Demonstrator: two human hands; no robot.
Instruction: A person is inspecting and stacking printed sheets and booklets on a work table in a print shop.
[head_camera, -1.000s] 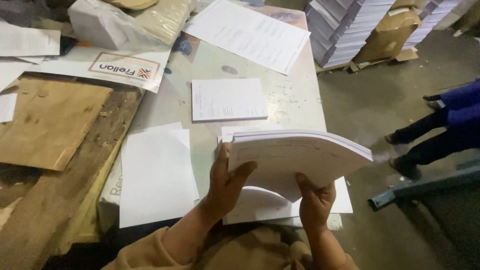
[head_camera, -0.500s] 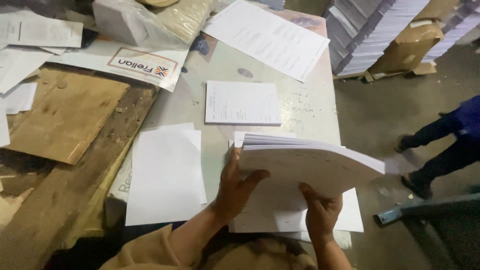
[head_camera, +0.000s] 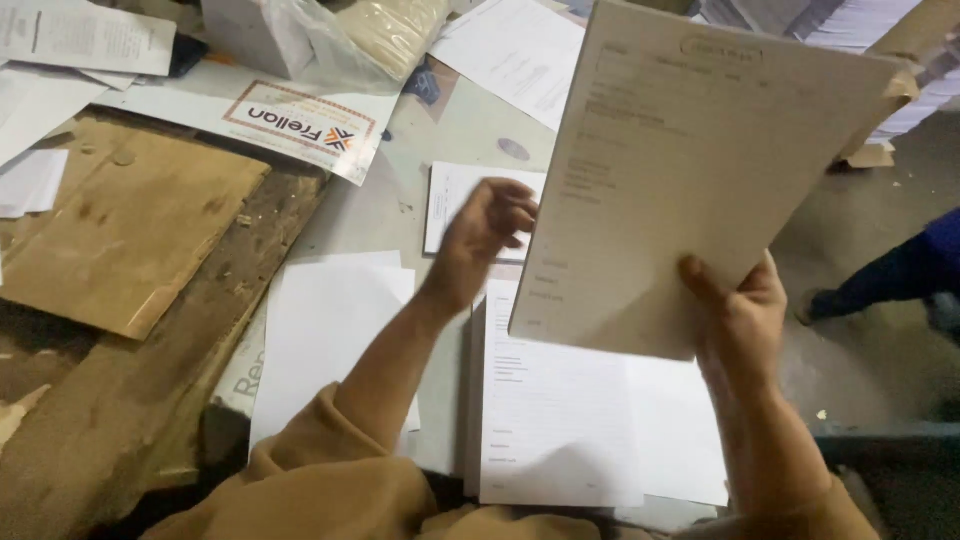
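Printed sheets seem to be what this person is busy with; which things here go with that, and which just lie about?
In hand:
- stack of printed sheets, held up by the right hand
- left hand, open beside it
- printed pile below

Lying about:
- cardboard piece
- plastic-wrapped bundle
- small sheet

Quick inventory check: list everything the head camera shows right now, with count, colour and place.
Printed sheet stack: one, cream, raised in the right hand.
Printed form pile: one, white, on the table below the raised stack.
Blank sheets: one pile, white, left of the form pile.
Small printed sheet: one, white, behind the left hand.
Cardboard piece: one, brown, far left.
Plastic-wrapped bundle: one, clear wrap, top centre.
Table: one, pale grey.
Another person's leg: dark blue, right edge.
Left hand: open, empty, over the table.
Right hand: grips the stack's lower edge.
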